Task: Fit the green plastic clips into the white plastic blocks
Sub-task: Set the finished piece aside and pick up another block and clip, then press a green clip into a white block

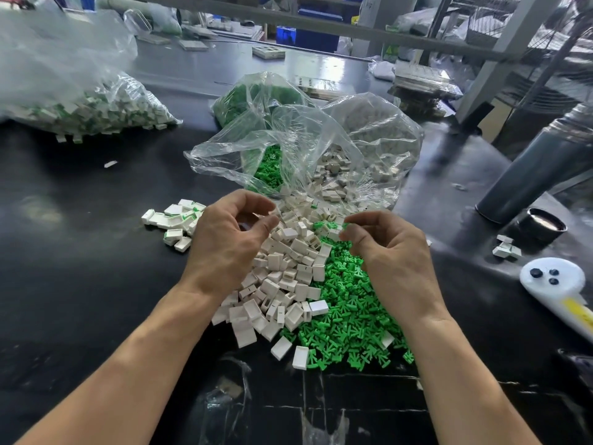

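Green plastic clips (pixel 349 319) lie heaped on the black worktable (pixel 96 252) just beside a mound of white plastic blocks (pixel 285 274), both spilling from open clear bags (pixel 298 146) at the far side. We judge both parts light, stiff and smooth, small enough to slip from a loose pinch; a clip is best taken by its flat head, a block by its side walls with the slot left free. Above the blocks, our left hand (pixel 227 242) hovers with fingers curled and thumb near the fingertips. Our right hand (pixel 388 252) hangs over the clips, fingers bent toward the thumb and perhaps nipping a clip, though we cannot tell what, if anything, either hand holds. A small pile of fitted blocks (pixel 175 221) sits left of the left hand, and a fuller bag of them (pixel 96 107) lies beyond. The right edge cuts off a grey flask (pixel 539 168) and a white tool (pixel 558 287).
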A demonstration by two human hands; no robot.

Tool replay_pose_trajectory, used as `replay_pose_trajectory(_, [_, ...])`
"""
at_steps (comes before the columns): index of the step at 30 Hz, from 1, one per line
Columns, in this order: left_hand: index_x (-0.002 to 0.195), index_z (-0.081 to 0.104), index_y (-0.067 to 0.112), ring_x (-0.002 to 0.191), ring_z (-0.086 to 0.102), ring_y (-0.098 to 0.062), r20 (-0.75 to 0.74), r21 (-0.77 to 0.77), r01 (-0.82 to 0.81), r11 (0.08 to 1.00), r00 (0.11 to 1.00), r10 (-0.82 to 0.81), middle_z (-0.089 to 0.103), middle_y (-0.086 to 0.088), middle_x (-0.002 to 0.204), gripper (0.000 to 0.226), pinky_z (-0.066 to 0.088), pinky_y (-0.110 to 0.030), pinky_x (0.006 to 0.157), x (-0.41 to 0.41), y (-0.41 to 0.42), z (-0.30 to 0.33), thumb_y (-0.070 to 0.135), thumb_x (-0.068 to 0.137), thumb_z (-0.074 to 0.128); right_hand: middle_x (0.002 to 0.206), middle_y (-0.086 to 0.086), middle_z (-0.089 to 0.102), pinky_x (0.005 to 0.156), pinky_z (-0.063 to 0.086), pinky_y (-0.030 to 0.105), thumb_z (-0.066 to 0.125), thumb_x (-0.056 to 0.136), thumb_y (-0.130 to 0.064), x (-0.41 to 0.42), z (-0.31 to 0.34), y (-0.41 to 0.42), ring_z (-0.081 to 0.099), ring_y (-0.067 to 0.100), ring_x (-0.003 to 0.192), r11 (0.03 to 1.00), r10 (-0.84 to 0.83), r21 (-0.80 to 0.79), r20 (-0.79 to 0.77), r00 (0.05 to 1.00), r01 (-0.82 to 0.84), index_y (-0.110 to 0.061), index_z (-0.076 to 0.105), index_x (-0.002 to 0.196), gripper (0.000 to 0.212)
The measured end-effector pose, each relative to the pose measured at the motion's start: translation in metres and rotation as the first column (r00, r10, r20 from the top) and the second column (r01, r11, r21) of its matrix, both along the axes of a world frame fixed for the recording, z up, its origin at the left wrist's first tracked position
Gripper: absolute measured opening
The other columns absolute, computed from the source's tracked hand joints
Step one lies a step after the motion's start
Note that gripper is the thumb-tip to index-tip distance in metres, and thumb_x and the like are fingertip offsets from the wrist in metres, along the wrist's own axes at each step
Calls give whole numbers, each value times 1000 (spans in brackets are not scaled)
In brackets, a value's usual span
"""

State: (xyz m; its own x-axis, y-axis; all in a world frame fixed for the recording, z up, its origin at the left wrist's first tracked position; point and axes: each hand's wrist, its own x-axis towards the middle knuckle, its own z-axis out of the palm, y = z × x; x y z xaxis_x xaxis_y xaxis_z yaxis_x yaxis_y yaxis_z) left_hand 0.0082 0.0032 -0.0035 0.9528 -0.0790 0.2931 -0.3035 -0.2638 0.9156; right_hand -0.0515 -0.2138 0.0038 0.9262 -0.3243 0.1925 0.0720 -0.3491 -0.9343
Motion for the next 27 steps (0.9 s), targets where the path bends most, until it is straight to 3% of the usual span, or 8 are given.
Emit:
replay_pose_trajectory(3, [111, 70, 24, 89, 70, -7, -25, -121, 75, 990, 997, -79, 74, 7, 98, 29, 57, -18, 80, -5, -7, 3, 12, 86, 80, 89, -20, 73, 65, 50, 12, 74, 95, -31, 0, 0, 3, 65, -3, 77, 1000, 4, -9, 30, 1000, -4, -35, 74, 98, 5])
replay_pose_trajectory(6, [113, 72, 23, 96, 73, -12, -67, -199, 147, 969, 984, -163, 76, 3, 103, 34, 59, -23, 85, -8, -14, 4, 5, 85, 79, 84, -17, 73, 67, 50, 13, 74, 95, -22, 1, 1, 8, 64, -2, 74, 997, 31, 64, 79, 996, -36, -30, 75, 97, 8])
replay_pose_trajectory(12, [100, 74, 24, 92, 71, -11, -69, -309, 258, 915, 954, -293, 76, 2, 100, 29, 56, -20, 78, -15, -24, 4, -2, 86, 75, 79, -6, 75, 57, 52, 18, 73, 94, -8, 0, 3, 16, 64, 6, 65, 963, 109, 233, 132, 985, -137, -19, 77, 104, 16])
replay_pose_trajectory(17, [94, 73, 20, 89, 69, -10, -33, -292, 275, 916, 954, -297, 74, 5, 94, 29, 56, -20, 79, -18, -25, 5, -7, 87, 73, 87, 14, 78, 57, 57, 26, 75, 92, -7, 0, 3, 20, 73, 23, 72, 919, 137, 349, 162, 977, -186, -14, 75, 99, 11])
replay_pose_trajectory(23, [95, 73, 17, 90, 71, -14, -53, -284, 264, 922, 956, -290, 75, 1, 94, 24, 58, -23, 81, -21, -28, 3, -5, 88, 73, 75, 4, 71, 58, 54, 25, 76, 91, -9, 0, 1, 22, 63, 17, 64, 910, 175, 347, 179, 968, -229, -14, 77, 97, 8])
replay_pose_trajectory(27, [96, 69, 15, 86, 72, -20, -69, -373, 199, 906, 968, -241, 75, -5, 93, 20, 60, -24, 80, -21, -31, 4, 2, 83, 80, 76, 9, 72, 56, 55, 27, 76, 89, -7, 0, 2, 24, 65, 19, 64, 894, 169, 388, 170, 971, -224, -9, 75, 97, 8])
